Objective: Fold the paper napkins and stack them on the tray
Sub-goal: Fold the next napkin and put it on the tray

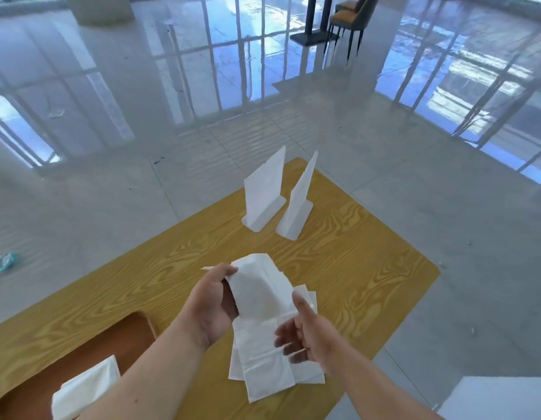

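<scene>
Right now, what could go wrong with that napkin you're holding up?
Only the left hand grips the napkin, so it could flop open or tear before the right hand takes hold. The loose pile beneath lies askew near the table edge; a nudge might slide sheets off. The left forearm passes over the tray, so it could rumple the folded stack there.

**Bright daylight, heavy glare**

Glaring off the glossy floor [118, 86] in white-blue window reflections. Barely casting shadows on the table [354, 253]. Bending straight lines toward the edges. Smearing fingers [286, 344] of the right hand [305, 328] with motion blur.
</scene>
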The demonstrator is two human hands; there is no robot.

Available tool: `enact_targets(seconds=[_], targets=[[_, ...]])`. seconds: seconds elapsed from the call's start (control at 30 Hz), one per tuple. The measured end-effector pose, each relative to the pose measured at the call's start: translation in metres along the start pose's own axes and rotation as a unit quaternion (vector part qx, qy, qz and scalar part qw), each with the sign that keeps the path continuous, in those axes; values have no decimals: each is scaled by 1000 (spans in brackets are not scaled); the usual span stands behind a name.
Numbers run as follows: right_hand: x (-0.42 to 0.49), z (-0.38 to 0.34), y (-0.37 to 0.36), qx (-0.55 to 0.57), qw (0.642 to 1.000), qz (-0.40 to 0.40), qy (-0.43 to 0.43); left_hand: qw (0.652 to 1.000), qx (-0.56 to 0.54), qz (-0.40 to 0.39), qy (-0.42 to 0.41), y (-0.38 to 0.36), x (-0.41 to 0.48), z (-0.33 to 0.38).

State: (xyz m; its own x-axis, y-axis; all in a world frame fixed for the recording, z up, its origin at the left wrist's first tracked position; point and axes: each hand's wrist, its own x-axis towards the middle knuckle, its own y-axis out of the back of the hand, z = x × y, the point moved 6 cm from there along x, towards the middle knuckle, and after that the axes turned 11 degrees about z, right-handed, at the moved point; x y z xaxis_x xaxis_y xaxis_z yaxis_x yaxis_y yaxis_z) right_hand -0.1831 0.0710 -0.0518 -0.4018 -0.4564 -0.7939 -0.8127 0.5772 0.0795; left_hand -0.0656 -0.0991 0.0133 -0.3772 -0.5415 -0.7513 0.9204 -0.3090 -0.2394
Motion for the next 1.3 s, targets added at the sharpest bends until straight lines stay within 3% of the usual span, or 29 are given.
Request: enact_targets(seconds=[0.13,0.3,0.43,0.6,0.67,0.9,1.13,1.3], targets=[[-12,-29,-56,141,986,-84,-15,996,-72,-9,-46,35,-23,26],[-33,-93,-108,250,962,-69,80,994,-91,-1,-63,93,-48,43],[-51,-123,-137,215,966,-71,127,993,-100,27,-62,145,-62,47],[-83,-152,-164,142,970,-105,165,981,-27,187,-34,224,-68,32],[-93,-156,-175,117,969,-137,170,985,-4,171,-30,236,-70,27],[-104,-151,-195,100,959,-216,153,998,-26,-8,-61,209,-81,44],[-90,-138,-180,59,973,-178,132,992,0,65,-104,212,-79,62],[-70,-135,-162,-21,984,-56,170,989,53,68,-116,214,-71,68]])
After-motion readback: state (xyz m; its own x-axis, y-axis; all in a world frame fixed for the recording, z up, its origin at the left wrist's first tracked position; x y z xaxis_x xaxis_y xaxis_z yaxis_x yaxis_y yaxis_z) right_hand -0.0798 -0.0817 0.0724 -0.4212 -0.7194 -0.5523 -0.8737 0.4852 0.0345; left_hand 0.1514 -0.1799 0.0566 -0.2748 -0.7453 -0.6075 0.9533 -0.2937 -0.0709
